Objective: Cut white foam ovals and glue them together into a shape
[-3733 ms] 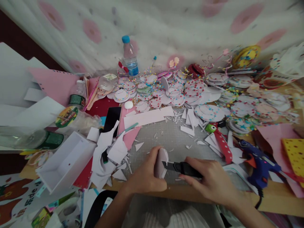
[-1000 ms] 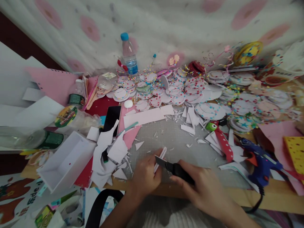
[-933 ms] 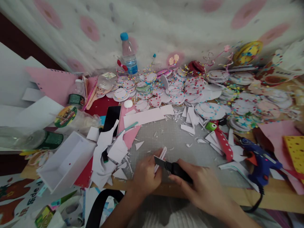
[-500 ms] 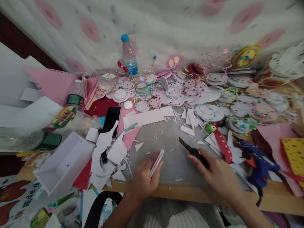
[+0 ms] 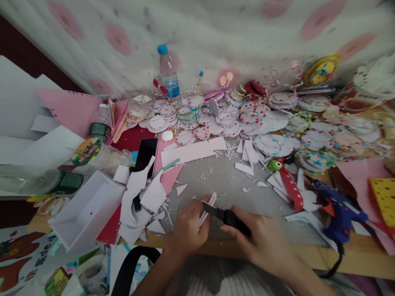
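Near the front edge of the grey cutting mat (image 5: pixel 197 181), my left hand (image 5: pixel 188 228) pinches a small stack of white foam board strips (image 5: pixel 212 200), held on edge and tilted. My right hand (image 5: pixel 262 236) is wrapped round the black handle of a utility knife (image 5: pixel 233 220). Its blade points left and lies at the upper edge of the white strips; whether it cuts into them I cannot tell. White shavings and offcuts are scattered over the mat around both hands.
Stacks of decorated white discs (image 5: pixel 228 119) line the back. A blue glue gun (image 5: pixel 336 205) lies on the right. To the left are white scraps (image 5: pixel 132 205), a phone (image 5: pixel 146 156) and an open white box (image 5: pixel 89 205). A water bottle (image 5: pixel 169 74) stands behind.
My right hand has moved left, bringing the knife blade from open space over the mat to the white strips. My left hand keeps its hold in nearly the same place.
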A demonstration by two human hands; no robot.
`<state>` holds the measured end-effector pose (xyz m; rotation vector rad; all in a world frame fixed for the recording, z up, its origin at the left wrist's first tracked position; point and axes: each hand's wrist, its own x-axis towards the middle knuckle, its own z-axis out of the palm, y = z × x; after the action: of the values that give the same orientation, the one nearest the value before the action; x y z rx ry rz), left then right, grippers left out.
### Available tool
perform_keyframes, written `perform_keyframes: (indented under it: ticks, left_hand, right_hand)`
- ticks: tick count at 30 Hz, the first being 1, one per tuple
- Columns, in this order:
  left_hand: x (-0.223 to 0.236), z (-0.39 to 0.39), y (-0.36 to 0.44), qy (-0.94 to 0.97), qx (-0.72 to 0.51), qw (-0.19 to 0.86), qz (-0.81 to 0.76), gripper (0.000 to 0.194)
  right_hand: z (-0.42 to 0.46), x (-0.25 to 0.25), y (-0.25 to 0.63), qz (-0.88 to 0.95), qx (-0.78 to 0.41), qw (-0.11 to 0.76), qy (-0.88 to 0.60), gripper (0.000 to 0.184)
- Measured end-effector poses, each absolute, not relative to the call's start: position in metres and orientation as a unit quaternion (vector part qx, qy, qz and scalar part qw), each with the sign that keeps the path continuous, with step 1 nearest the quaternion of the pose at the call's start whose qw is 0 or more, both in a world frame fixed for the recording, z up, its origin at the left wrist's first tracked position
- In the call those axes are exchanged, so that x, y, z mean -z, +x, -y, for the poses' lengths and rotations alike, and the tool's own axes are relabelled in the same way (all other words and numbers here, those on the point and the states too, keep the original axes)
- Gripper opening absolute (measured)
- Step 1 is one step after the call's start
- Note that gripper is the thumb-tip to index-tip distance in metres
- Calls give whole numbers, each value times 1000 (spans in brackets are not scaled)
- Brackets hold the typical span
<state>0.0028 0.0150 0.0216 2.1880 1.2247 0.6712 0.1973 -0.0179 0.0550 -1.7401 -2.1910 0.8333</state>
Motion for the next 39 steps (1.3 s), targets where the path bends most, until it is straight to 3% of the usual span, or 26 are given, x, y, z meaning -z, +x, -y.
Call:
perform_keyframes:
  ticks: [4, 8, 12, 16, 21, 34, 39]
  left_hand:
    - [-21, -16, 4, 811, -247, 272, -455, 36]
    - [-14, -11, -4, 789, -283, 285, -464, 38]
    - [-17, -5, -11, 697, -287, 379, -537, 25]
    - [-35, -8, -7, 526, -267, 522, -617, 35]
    - [-42, -13, 3, 401, -280, 639, -594, 40]
    - [-43, -21, 0, 382, -324, 711, -493, 36]
    - [-39, -20, -3, 326, -331, 800, -379, 56]
  right_hand:
    - [14, -41, 209, 744, -241, 103, -614, 38]
    - [10, -26, 237, 645, -172, 102, -737, 47]
    - [8, -32, 253, 597, -266, 216, -725, 42]
    - [2, -48, 231, 557, -428, 283, -653, 39]
    - [0, -51, 193, 501, -565, 317, -574, 36]
    - [4, -50, 188, 355, -635, 364, -582, 39]
    - [2, -49, 191, 361, -640, 363, -573, 38]
